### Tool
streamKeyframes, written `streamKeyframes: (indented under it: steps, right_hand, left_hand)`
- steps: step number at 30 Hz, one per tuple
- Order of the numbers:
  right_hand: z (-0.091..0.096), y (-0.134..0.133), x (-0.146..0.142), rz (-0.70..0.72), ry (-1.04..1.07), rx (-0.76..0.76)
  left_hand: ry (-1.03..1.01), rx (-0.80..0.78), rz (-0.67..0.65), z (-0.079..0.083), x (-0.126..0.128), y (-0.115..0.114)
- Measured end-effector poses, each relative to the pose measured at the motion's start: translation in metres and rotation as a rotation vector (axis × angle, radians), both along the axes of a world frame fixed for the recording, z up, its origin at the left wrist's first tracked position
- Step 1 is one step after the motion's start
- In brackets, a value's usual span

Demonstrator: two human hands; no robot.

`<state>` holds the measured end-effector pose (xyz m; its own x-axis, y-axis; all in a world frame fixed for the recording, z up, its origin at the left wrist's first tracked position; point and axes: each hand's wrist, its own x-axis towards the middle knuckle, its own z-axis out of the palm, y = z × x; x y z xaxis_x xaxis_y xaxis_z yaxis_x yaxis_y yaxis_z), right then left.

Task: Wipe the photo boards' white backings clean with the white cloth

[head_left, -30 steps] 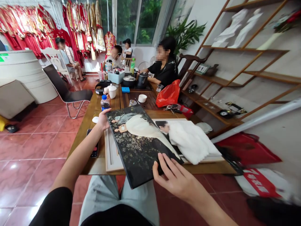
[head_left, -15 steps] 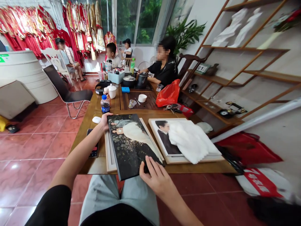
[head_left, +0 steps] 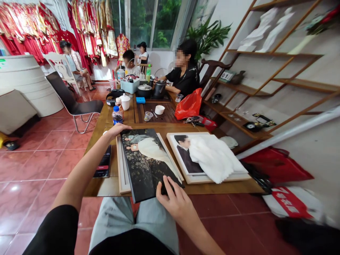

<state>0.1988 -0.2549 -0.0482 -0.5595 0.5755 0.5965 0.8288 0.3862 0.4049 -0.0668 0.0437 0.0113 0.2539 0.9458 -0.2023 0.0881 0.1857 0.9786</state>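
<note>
Fingers of the right hand (head_left: 173, 202) fan out over the lower edge of a dark portrait panel (head_left: 145, 170), resting on its printed face near the 6 o'clock corner. The thumb is out of sight, so I cannot tell whether they pinch the panel. The left hand (head_left: 114, 130) reaches the panel's 11 o'clock corner, its fingers stretched almost flat along the top edge and not visibly gripping. The left forearm (head_left: 79, 173) runs long and low toward the bench (head_left: 100, 187).

The big change is that the panel, held tilted a moment ago, now lies flat on a pale wooden frame (head_left: 121, 166), with both hands steadying it from opposite corners.

A phone (head_left: 104, 161) with a lit screen lies at 9 o'clock. At 3 o'clock, a second framed portrait (head_left: 180, 156) sits partly under a white fluffy cloth (head_left: 214, 159). Farther up the bench, a plastic water bottle (head_left: 117, 115) and a white lidded cup (head_left: 125, 102) stand near 12 o'clock, and a red plastic bag (head_left: 188, 104) slumps near 1 o'clock. Beyond, a seated person in black (head_left: 186, 76) faces a black kettle (head_left: 159, 89).
</note>
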Motion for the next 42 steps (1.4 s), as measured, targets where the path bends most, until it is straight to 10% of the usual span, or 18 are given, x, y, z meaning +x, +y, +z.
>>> streamKeyframes:
  steps: [29,34,37,42]
  right_hand:
    - [-0.014,-0.002,-0.004,0.087,0.458,-0.102]
    - [0.002,0.003,0.066,-0.117,0.610,0.101]
    - [0.015,0.022,0.140,-0.277,0.706,0.201]
    - [0.028,0.079,0.252,-0.515,1.027,-0.289]
  left_hand:
    - [0.414,0.380,0.033,0.008,0.030,-0.010]
    - [0.290,0.570,-0.003,0.014,0.085,-0.036]
    - [0.059,0.364,-0.135,0.008,0.134,-0.056]
    - [-0.182,-0.077,-0.350,-0.017,0.209,-0.083]
